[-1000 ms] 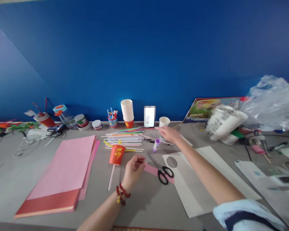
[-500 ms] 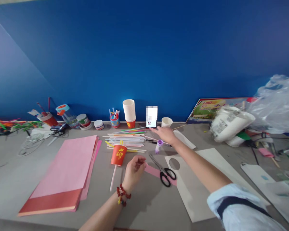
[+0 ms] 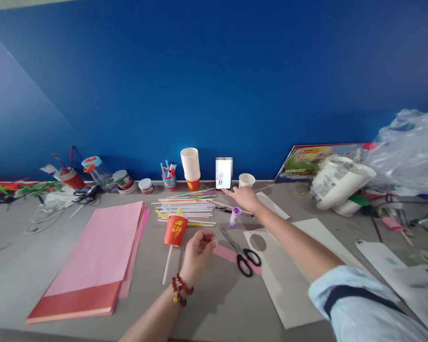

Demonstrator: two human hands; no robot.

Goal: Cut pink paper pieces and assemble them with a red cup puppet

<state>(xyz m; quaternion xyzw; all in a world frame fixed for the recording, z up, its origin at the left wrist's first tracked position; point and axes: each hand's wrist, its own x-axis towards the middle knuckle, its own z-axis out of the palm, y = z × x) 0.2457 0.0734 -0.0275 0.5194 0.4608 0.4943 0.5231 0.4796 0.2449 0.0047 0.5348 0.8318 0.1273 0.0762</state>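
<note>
My right hand (image 3: 245, 198) reaches far forward, index finger stretched to the lower edge of a phone (image 3: 224, 174) that stands upright with its screen lit; nothing shows in this hand. Near the middle of the table, my left hand (image 3: 199, 251) has its fingers curled, and what they hold, if anything, is hidden. The thumb is beside the end of a pink paper strip (image 3: 224, 251). Black-handled scissors (image 3: 245, 255) lie across that strip. Left of my left hand, a red paper cup (image 3: 176, 231) rests with a pale straw (image 3: 167, 266) extending toward me.
A purple-capped glue stick (image 3: 235, 217) stands near several straws (image 3: 185, 208). Pink and red paper sheets (image 3: 96, 247) lie left; white card (image 3: 292, 289) with a round hole lies right. Stacked paper cups (image 3: 190, 164) and a white cup (image 3: 247, 180) stand along the blue wall (image 3: 214, 85).
My right index finger now points out more distinctly at the phone's lower edge. My left hand stays nearly still, and the view has shifted slightly.
</note>
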